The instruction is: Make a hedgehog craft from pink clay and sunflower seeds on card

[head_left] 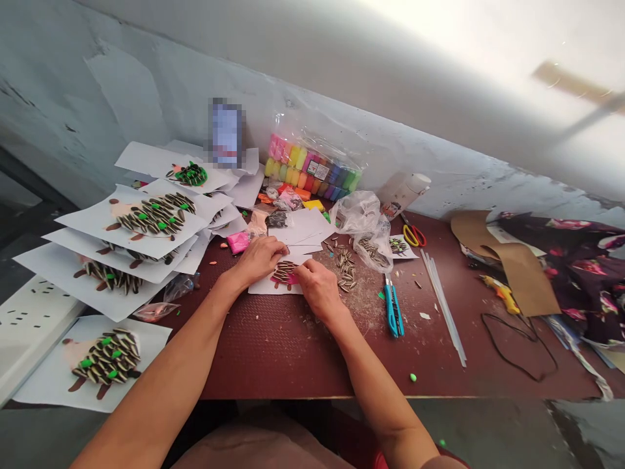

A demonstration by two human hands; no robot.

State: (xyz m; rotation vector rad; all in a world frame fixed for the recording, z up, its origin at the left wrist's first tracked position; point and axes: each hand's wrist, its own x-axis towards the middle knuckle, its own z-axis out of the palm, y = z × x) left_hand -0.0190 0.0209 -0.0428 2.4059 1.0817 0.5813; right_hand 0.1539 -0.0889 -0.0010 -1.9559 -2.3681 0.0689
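Observation:
A small white card (pixel 258 287) lies on the table in front of me, with a pink clay shape (pixel 279 284) on it. Rows of striped sunflower seeds (pixel 284 270) are set into the clay. My left hand (pixel 258 262) rests over the card's upper left part, fingers stretched out and slightly bent. At the right side of the clay my right hand (pixel 317 286) has its thumb and fingers pinched together; what is between the fingertips is hidden. A loose pile of sunflower seeds (pixel 346 268) lies just right of this hand.
Finished-looking seed hedgehog pictures (pixel 151 218) are stacked at left. Coloured clay packs (pixel 312 166) stand behind. To the right are a plastic bag (pixel 359 212), scissors (pixel 414 234), a teal box cutter (pixel 394 309), glue sticks (pixel 443 306) and a yellow glue gun (pixel 502 294).

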